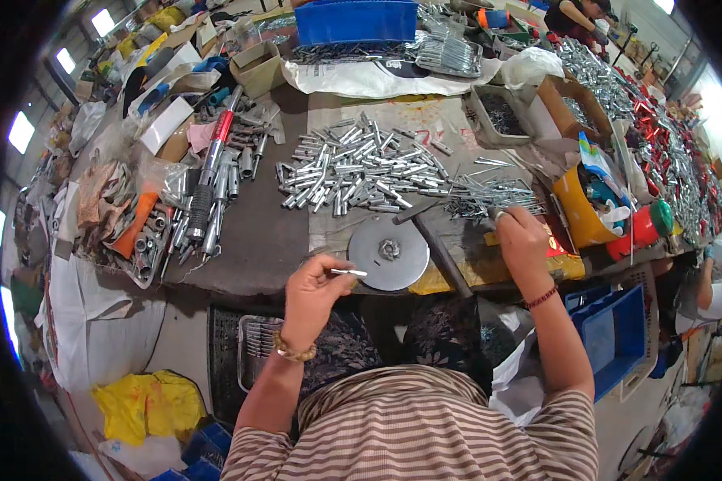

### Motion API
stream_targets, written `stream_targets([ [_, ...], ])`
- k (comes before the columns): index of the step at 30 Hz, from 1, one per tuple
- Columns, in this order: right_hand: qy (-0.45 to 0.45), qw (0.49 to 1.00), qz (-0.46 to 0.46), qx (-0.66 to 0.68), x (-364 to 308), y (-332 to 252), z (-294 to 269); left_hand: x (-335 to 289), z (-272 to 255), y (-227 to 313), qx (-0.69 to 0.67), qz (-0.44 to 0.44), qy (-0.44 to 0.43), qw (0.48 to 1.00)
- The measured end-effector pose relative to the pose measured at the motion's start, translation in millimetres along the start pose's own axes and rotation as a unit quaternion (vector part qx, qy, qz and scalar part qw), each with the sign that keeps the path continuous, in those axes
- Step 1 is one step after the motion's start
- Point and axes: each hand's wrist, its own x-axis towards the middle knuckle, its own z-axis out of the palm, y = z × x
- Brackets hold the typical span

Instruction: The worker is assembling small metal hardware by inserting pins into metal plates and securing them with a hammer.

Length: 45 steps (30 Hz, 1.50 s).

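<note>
My left hand (311, 293) pinches a small silver metal pin (350, 272) between thumb and fingertips, just off the near left rim of a round grey metal disc (367, 255). A lumpy metal piece (389, 249) sits at the disc's middle. Resting across the disc's right side is a hammer (444, 255), its handle toward me. My right hand (525, 244) is at the near edge of a pile of thin metal rods (489, 192), its fingers closed; what they hold is hidden. Beyond the disc lies a heap of silver metal tubes (361, 164).
Tools and sockets fill a tray (143, 280) on the left, beside a red-and-black rod (217, 144). A yellow container (582, 212) and a red jar (642, 231) stand right. A blue bin (357, 22) is at the back. Another person (573, 20) works far right.
</note>
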Motion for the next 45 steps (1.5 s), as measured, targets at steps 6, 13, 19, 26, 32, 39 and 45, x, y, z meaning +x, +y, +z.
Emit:
stream_targets([
  [6,-0.085,0.879,0.292,0.367,-1,-90,-28,4,20,-2,0.137,0.070,-0.002,0.988],
  [13,-0.188,0.929,0.111,0.299,5,-110,-16,4,18,7,0.346,0.209,0.008,0.915],
  [19,-0.166,0.971,-0.002,0.170,9,-121,-5,5,18,4,0.394,0.247,0.020,0.885],
  [26,-0.184,0.971,-0.018,0.149,6,-117,-3,9,12,5,0.400,0.250,-0.007,0.882],
  [32,-0.181,0.970,-0.042,0.157,8,-112,-1,7,12,8,0.414,0.255,-0.018,0.874],
  [39,-0.194,0.963,-0.077,0.171,13,-107,-4,7,11,4,0.414,0.263,-0.012,0.872],
  [45,-0.205,0.961,-0.081,0.169,15,-107,-4,5,12,2,0.401,0.252,-0.007,0.881],
])
